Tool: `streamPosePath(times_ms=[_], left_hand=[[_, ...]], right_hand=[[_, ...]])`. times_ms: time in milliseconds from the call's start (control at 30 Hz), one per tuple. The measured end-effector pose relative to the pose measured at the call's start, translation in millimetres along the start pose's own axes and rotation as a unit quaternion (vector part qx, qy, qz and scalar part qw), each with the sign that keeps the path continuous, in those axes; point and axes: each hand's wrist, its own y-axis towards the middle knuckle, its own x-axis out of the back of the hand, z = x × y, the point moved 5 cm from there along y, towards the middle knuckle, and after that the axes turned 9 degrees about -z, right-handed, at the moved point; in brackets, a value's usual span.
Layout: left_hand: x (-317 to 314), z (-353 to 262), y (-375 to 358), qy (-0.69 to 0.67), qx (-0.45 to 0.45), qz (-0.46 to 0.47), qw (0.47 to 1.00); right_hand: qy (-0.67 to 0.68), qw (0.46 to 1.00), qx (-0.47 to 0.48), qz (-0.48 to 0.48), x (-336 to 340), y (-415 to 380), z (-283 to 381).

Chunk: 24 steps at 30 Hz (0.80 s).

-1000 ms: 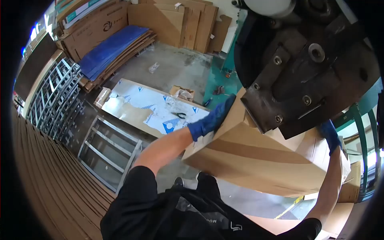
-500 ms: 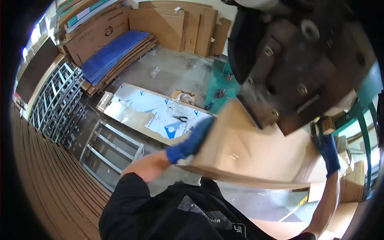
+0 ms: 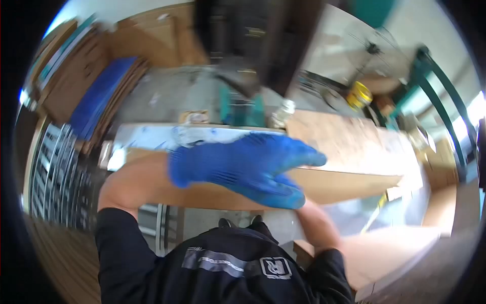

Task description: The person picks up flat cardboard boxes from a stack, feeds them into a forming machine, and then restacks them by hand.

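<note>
My left hand [image 3: 238, 164], in a blue glove, reaches across the middle of the view. Its fingers stretch to the right with the thumb apart, and it looks blurred. My right forearm [image 3: 320, 223] rises to meet it, but the right hand is hidden behind the left glove, so its fingers do not show. Just beyond and below the gloves lies a brown cardboard sheet [image 3: 349, 186], its near edge running from left to right. The left glove is over this sheet; whether it touches cannot be told.
A dark machine part [image 3: 258, 40] hangs overhead. Behind the gloves stretches a panel with blue-printed film [image 3: 152, 134]. A yellow bucket [image 3: 358, 96] stands back right, near a green frame [image 3: 440, 96]. Metal frames [image 3: 53, 172] and a blue-topped cardboard stack [image 3: 104, 96] are left.
The view has turned to the right. My hands, formerly apart on the raised cardboard, have come together at the middle. The cardboard now lies lower and flatter.
</note>
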Motion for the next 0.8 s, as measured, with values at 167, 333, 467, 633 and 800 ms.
streamPosePath(times_ms=[167,333,467,633,800], left_hand=[[-171,134,45,0.063,0.23,0.193,0.952],[-46,159,-79,0.147,0.249,0.202,0.936],[86,128,-171,0.106,0.457,0.106,0.877],[-39,74,-27,0.085,0.241,0.032,0.966],[-88,133,8,0.247,0.257,-0.045,0.933]], right_hand=[[0.218,0.963,0.152,0.043,-127,20,21],[0.114,0.957,0.143,-0.227,-27,-155,-61],[0.005,0.7,-0.287,-0.654,94,-387,-199],[0.389,0.633,-0.258,-0.618,63,-317,-289],[0.328,0.814,-0.348,-0.331,-44,-169,-343]])
